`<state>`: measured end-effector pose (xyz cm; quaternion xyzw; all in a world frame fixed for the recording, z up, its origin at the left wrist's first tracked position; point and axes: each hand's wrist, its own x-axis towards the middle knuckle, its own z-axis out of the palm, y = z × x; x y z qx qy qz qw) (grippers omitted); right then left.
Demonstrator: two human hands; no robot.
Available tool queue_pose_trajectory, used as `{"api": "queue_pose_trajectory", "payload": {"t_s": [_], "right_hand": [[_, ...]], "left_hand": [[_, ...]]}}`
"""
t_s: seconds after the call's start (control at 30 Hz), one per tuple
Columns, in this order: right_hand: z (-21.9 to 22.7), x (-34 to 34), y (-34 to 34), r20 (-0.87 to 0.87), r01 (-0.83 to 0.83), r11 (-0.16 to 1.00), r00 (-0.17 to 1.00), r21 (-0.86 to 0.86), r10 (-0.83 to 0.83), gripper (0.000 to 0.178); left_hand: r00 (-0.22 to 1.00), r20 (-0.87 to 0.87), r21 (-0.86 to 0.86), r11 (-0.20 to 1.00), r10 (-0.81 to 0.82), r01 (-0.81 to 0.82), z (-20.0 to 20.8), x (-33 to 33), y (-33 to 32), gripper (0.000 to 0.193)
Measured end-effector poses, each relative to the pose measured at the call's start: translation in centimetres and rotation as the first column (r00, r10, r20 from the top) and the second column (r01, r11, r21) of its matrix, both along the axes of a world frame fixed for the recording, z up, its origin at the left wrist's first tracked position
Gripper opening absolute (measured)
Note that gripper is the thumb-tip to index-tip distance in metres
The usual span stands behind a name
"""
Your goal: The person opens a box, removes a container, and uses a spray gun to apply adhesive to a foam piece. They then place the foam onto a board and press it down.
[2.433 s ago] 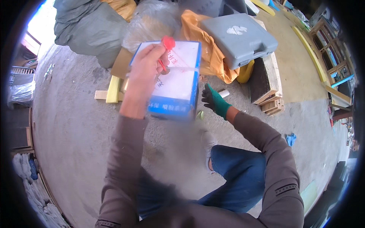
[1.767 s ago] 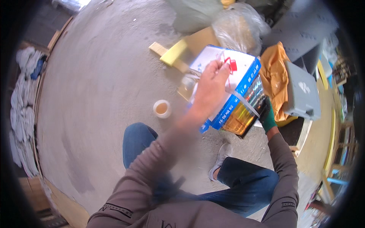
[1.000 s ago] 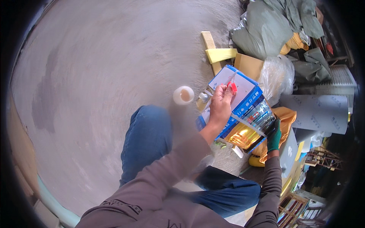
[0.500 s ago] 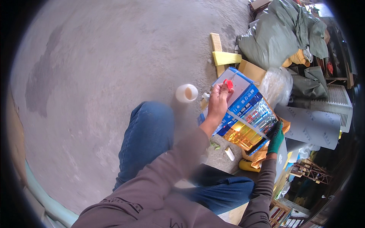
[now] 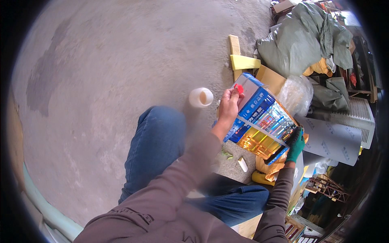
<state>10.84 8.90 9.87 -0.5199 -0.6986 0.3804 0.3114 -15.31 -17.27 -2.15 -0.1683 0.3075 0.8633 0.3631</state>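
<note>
A whitish cylinder [image 5: 195,97] stands just left of the left hand [image 5: 230,106], whose fingers pinch a red piece [image 5: 239,88]; right of that grip, the blue box [image 5: 262,118] tilts, its far end held by the gloved right hand [image 5: 296,145].

Rough grey floor [image 5: 113,60], dark stain [image 5: 46,77], dim right side

A: Hands?
B: Left hand [image 5: 229,108] bare. Right hand [image 5: 297,146]: green glove [image 5: 298,151], black on the finger side, stops short of the cuff [image 5: 290,166].
A: Top?
B: Grey-brown, long sleeves [image 5: 172,178]. Dark printed strip [image 5: 140,215] on the left, small dark mark [image 5: 279,231] on the right, dark print [image 5: 189,237] in front.
A: Legs?
B: Blue jeans [image 5: 156,141].
</note>
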Motion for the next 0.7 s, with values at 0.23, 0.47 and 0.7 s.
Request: {"api": "queue_pose_trajectory", "payload": {"t_s": [0.23, 0.47, 0.7], "right_hand": [[0.6, -1.5, -0.2, 0.063, -0.027, 0.997, 0.998, 0.077, 0.022, 0.036], [1.6, -2.6, -0.8, 0.081, 0.000, 0.991, 0.997, 0.135, -0.011, 0.033], [2.9, -3.2, -1.9, 0.188, -0.048, 0.971, 0.982, 0.234, 0.003, 0.039]], "left_hand": [[1.000, -0.026, -0.054, 0.999, -0.006, 0.005, -0.1, -0.5, -1.1, 0.032], [0.994, -0.103, -0.087, 0.996, -0.031, 0.022, -0.9, -0.1, -1.5, 0.044], [0.997, -0.071, -0.018, 1.000, -0.006, 0.005, -1.1, 0.0, -2.6, 0.043]]}}
